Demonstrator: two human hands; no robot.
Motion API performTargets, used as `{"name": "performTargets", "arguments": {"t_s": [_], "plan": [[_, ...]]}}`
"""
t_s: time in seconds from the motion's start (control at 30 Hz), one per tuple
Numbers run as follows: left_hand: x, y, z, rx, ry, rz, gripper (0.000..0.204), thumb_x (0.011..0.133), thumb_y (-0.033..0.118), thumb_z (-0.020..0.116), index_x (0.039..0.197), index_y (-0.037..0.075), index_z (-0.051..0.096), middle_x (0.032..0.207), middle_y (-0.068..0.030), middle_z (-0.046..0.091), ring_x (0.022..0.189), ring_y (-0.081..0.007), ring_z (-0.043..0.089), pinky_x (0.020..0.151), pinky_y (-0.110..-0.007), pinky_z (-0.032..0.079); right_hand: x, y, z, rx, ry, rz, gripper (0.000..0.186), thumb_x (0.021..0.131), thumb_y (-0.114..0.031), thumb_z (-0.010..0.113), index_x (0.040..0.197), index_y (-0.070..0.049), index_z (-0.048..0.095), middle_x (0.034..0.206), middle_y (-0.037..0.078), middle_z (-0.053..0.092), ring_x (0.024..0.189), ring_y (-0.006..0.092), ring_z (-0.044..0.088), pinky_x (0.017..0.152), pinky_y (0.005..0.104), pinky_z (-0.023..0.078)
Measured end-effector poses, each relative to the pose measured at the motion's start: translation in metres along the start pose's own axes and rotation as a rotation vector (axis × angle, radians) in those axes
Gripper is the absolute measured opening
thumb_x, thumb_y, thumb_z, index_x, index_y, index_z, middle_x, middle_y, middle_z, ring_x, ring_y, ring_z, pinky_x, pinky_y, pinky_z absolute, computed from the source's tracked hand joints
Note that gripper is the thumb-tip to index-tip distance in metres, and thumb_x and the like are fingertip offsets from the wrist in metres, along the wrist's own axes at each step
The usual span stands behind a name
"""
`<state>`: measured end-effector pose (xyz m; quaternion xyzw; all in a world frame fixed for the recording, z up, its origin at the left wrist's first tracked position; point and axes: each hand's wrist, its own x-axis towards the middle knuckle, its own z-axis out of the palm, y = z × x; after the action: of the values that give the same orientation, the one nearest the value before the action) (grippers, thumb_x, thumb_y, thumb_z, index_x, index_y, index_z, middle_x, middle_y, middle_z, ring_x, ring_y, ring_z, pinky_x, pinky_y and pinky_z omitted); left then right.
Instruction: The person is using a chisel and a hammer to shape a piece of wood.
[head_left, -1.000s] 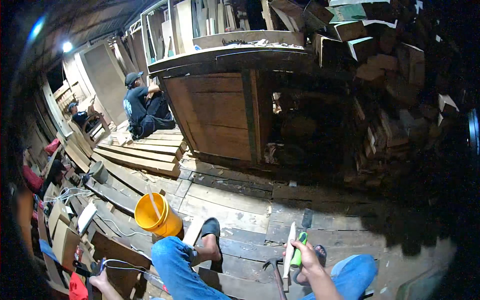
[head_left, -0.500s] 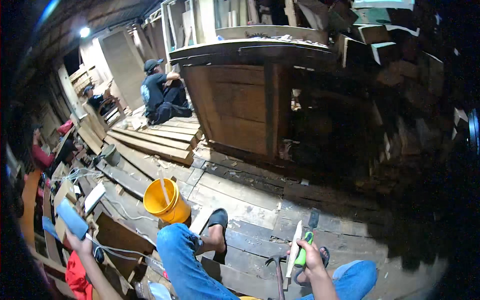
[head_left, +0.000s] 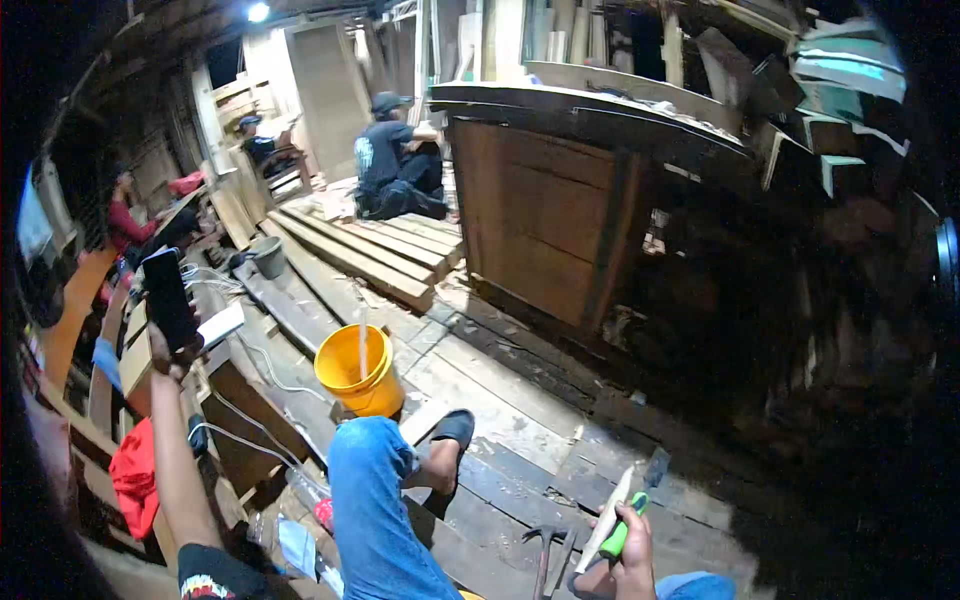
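Observation:
My left hand [head_left: 174,362] is raised at the left, closed round a phone [head_left: 170,295] with a dark face. Down at the lower right, my right hand [head_left: 638,550] grips a flat-bladed tool with a green handle [head_left: 618,538]. A pale, tapered strip of wood [head_left: 607,515] lies alongside that handle, apparently in the same grip. Just left of this hand, a claw hammer [head_left: 543,550] shows its head and part of its handle; its lower end is cut off by the frame.
A yellow bucket [head_left: 362,385] with a stick inside stands ahead of my knee. Beyond it are stacked planks [head_left: 350,262], a dark wooden cabinet [head_left: 540,210] and a seated person [head_left: 392,165]. Two more people sit at the far left. White cables [head_left: 262,360] and a red cloth [head_left: 135,475] lie nearby.
My view has turned left. The phone has swung from showing a bluish face to an upright, dark one. My right hand keeps its grip on the green-handled tool.

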<state>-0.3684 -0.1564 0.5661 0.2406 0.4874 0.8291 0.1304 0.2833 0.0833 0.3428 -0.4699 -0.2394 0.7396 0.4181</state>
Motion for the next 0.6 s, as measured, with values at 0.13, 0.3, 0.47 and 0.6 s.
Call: {"name": "performTargets", "arguments": {"t_s": [0.13, 0.3, 0.47, 0.6], "plan": [[0.005, 0.008, -0.001, 0.008, -0.084, -0.025, 0.072, 0.087, 0.07, 0.039, 0.11, 0.005, 0.059, 0.089, -0.0109, 0.067, 0.062, -0.0219, 0.065, 0.047, -0.034, 0.054, -0.009, 0.0, 0.013, -0.027, -0.016, -0.039, 0.025, 0.086, -0.018, 0.056, 0.104, -0.001, 0.051, 0.084, 0.014, 0.064, 0.066, 0.0269, 0.065, 0.061, 0.0378, 0.056], [-0.002, 0.007, 0.012, -0.066, -0.107, 0.018, 0.068, 0.086, 0.07, 0.042, 0.109, 0.009, 0.06, 0.091, -0.0088, 0.067, 0.074, -0.0205, 0.066, 0.053, -0.035, 0.055, 0.02, 0.011, 0.012, 0.025, 0.013, 0.149, 0.022, 0.086, -0.015, 0.063, 0.103, -0.003, 0.058, 0.081, 0.008, 0.064, 0.069, 0.0203, 0.063, 0.059, 0.0309, 0.053], [-0.014, 0.01, 0.027, -0.132, -0.174, 0.021, 0.071, 0.087, 0.068, 0.045, 0.116, 0.004, 0.057, 0.094, -0.0091, 0.065, 0.077, -0.0201, 0.065, 0.061, -0.035, 0.056, 0.026, 0.02, -0.014, 0.07, 0.04, 0.092, 0.022, 0.086, -0.015, 0.063, 0.104, -0.003, 0.059, 0.081, 0.008, 0.063, 0.069, 0.0203, 0.063, 0.058, 0.031, 0.053], [-0.031, 0.016, 0.033, -0.195, -0.239, -0.075, 0.075, 0.087, 0.067, 0.045, 0.121, 0.001, 0.055, 0.094, -0.0098, 0.064, 0.077, -0.0196, 0.064, 0.066, -0.037, 0.055, 0.025, 0.025, -0.011, 0.021, 0.005, 0.036, 0.024, 0.085, -0.016, 0.065, 0.105, -0.004, 0.06, 0.083, 0.006, 0.062, 0.07, 0.0191, 0.062, 0.06, 0.0297, 0.051]]}}
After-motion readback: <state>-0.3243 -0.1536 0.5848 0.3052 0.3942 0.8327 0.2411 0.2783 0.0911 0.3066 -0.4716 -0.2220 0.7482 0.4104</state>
